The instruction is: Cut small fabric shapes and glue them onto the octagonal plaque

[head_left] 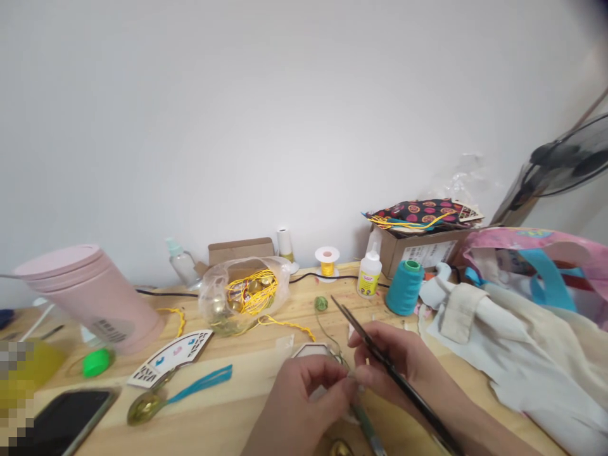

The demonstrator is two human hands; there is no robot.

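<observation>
- Nearest the camera: left hand [304, 405] and right hand [403, 367], low over the bench [247, 405], fingertips meeting.
- Left fingers pinched on a thin green cord [332, 345] beside a pale hexagonal piece [313, 350]; what exactly lies under the thumb, hard to tell.
- Right fingers pressed on the same cord, scissors [380, 361] also held in that hand, blades together and pointing up-left toward the green bead [321, 303].
- Risk, as a judgement: scissor tip close to the left knuckles, so a slip could nick skin or snip the cord in the wrong place.
- Further risk: cord running back to the bead, so a tug could roll it off toward the glue bottle [369, 273].
- Well apart: teal thread cone [405, 286], pink tumbler [90, 294], phone [66, 421].
</observation>
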